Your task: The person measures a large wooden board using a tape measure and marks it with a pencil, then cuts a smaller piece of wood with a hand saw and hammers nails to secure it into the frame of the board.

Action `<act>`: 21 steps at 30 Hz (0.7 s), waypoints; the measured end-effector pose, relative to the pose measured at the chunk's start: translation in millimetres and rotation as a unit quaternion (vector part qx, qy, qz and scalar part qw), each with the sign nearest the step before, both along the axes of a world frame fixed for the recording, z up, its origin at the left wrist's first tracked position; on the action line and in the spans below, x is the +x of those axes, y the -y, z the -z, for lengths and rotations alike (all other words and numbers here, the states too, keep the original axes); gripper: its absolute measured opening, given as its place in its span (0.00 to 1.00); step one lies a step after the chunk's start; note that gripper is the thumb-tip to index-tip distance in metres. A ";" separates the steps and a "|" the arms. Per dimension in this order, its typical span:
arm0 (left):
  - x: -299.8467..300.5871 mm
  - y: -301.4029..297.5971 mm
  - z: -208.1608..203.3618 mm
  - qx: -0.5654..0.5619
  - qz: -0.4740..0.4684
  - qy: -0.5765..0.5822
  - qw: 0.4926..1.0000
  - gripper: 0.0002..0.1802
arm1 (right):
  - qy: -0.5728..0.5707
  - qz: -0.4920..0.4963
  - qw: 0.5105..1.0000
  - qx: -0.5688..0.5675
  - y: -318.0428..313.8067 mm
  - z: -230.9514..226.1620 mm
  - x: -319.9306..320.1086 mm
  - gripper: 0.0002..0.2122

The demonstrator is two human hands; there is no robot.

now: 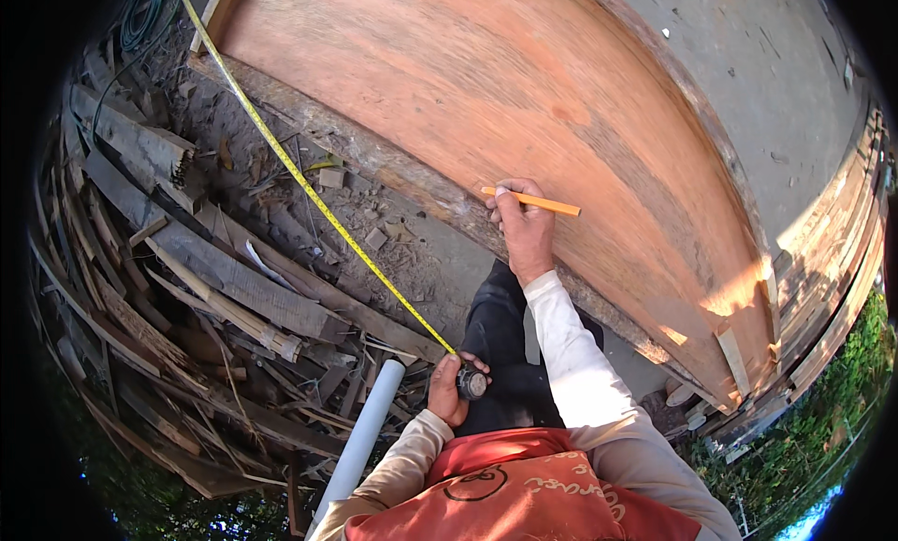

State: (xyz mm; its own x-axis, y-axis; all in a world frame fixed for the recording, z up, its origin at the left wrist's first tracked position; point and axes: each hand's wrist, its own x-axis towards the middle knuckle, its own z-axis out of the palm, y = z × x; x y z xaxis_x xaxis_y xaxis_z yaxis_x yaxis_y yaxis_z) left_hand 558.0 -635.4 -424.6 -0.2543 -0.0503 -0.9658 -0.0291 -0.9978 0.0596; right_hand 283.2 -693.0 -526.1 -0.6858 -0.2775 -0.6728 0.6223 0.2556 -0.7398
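Note:
My left hand (447, 393), low and near my lap, is closed around a dark tape measure (471, 383). From its case a long yellow blade (325, 207) runs up and left toward the far left corner of a framed plywood panel (449, 83). A gap separates most of the blade from the panel's near edge. Pinched in my right hand (526, 230) is an orange carpenter's pencil (554, 205), its tip pointing left. That hand rests at the panel's near wooden edge strip (402, 172). Whether the pencil tip touches the wood, I cannot tell.
Stacked old boards (243, 288) and scrap fill the left side. A pale pipe (365, 438) lies by my left forearm. Coiled green hose (142, 17) sits far left. More planks (842, 260) and green plants (842, 391) are at right, beyond a grey floor (795, 101).

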 end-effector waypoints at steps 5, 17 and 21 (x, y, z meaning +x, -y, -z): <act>-6.4 -3.8 3.4 -0.013 0.001 -0.004 1.000 0.17 | -0.045 -0.064 0.996 0.045 10.9 3.9 -0.1 0.06; -6.5 -6.1 8.8 -0.011 0.007 -0.006 1.000 0.17 | -0.039 -0.087 0.995 0.005 6.1 2.7 -9.5 0.07; -10.5 -5.8 7.6 -0.014 0.002 0.003 1.000 0.17 | -0.102 -0.095 0.989 0.038 8.9 11.3 -5.8 0.07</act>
